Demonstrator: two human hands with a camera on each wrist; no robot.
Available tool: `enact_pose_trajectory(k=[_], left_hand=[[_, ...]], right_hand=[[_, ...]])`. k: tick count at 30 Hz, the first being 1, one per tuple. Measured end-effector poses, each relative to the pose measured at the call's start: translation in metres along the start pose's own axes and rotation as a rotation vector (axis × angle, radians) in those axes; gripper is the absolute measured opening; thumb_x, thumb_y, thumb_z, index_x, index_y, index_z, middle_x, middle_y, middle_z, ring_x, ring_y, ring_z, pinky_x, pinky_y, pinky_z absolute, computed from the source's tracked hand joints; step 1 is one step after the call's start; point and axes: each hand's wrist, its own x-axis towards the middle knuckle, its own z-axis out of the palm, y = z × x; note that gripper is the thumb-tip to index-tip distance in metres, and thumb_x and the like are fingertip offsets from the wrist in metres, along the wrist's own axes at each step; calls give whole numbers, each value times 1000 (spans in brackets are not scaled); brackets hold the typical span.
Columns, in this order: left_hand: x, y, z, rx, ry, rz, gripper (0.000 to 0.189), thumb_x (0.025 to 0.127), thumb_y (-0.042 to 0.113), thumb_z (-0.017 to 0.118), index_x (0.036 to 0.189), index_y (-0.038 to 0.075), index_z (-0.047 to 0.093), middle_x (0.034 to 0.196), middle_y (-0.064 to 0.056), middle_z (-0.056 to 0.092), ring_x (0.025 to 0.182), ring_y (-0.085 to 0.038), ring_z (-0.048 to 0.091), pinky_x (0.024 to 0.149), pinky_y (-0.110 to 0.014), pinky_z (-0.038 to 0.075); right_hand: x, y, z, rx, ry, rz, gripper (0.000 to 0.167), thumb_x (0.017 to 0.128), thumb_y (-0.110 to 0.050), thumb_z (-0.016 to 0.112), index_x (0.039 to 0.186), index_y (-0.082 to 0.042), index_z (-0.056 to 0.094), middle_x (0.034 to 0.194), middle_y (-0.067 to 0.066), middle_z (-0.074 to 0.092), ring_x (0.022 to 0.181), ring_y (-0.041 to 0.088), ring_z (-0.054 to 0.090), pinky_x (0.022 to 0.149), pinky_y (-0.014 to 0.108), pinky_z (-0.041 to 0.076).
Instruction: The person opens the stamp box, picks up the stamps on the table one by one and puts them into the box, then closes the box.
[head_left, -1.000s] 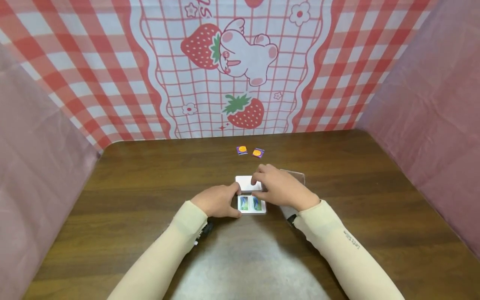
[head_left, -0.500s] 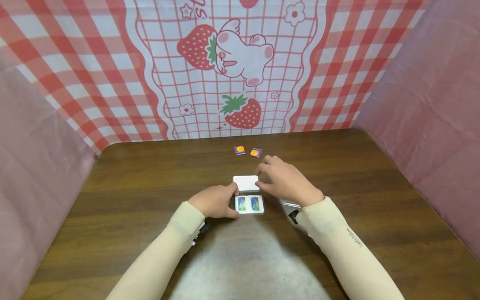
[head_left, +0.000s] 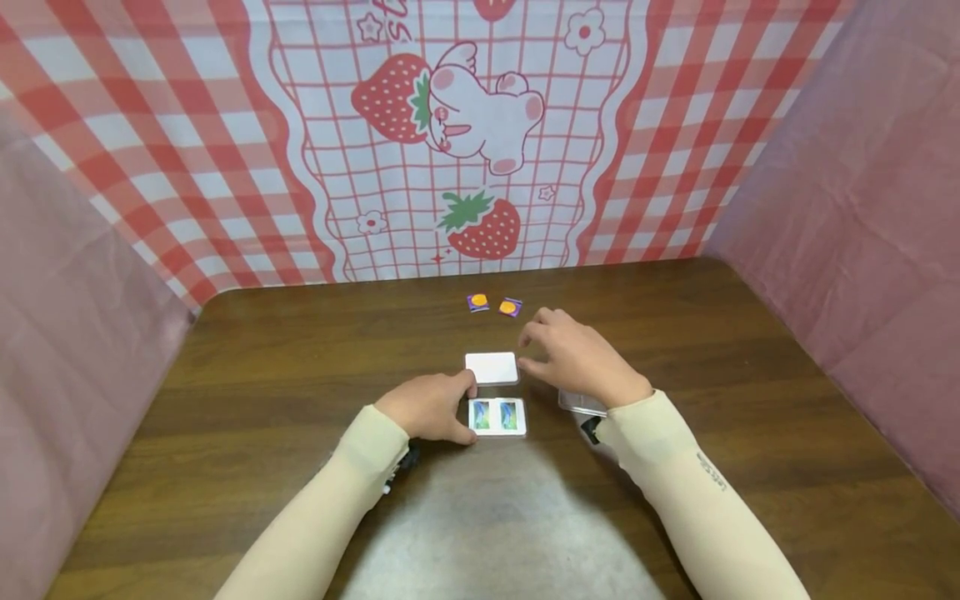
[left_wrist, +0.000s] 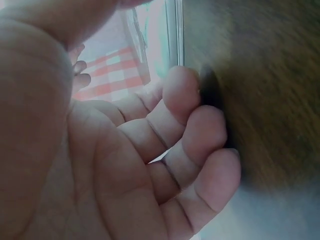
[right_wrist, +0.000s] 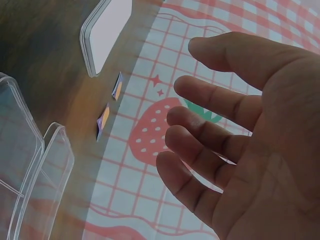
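Observation:
A stack of white cards with two blue-green pictures on top (head_left: 497, 417) lies on the table. My left hand (head_left: 429, 407) holds it at its left end, with the thumb at the near corner and a finger at the far one. In the left wrist view, the other fingers (left_wrist: 207, 132) bend loosely beside the stack's edge. Just beyond lies a second stack of plain white cards (head_left: 491, 367), with rounded corners. My right hand (head_left: 581, 354) hovers off that stack's right end, its fingers relaxed and spread, holding nothing in the right wrist view.
A clear plastic box (right_wrist: 55, 185) lies under my right hand, partly hidden by it in the head view. Two small purple pieces with orange circles, one left (head_left: 477, 302) and one right (head_left: 510, 307), lie farther back. A checked cloth (head_left: 480, 125) hangs behind the table.
My left hand and the picture-topped stack have slid slightly toward me, widening the gap between the stacks. My right hand has drawn away from the white stack to the right.

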Motion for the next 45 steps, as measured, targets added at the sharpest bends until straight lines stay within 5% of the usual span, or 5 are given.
enact_pose_trajectory(k=[19,45], left_hand=[[-6,7,0,48,-8,14,48,76,43,88,103,20,55,78,4,61,69,-15,52,67,-34,46],[-7,7,-1,14,-18,21,48,77,43,88,104,19,57,80,4,61,69,-13,51,67,-33,45]], right_hand=[[1,3,1,6,-26,25,27,95,-32,76,113,-13,74,111,4,62,97,20,57,79,41,54],[-2,5,-2,30,-55,50,28,95,-32,76,115,-13,73,114,5,63,91,18,57,77,40,54]])
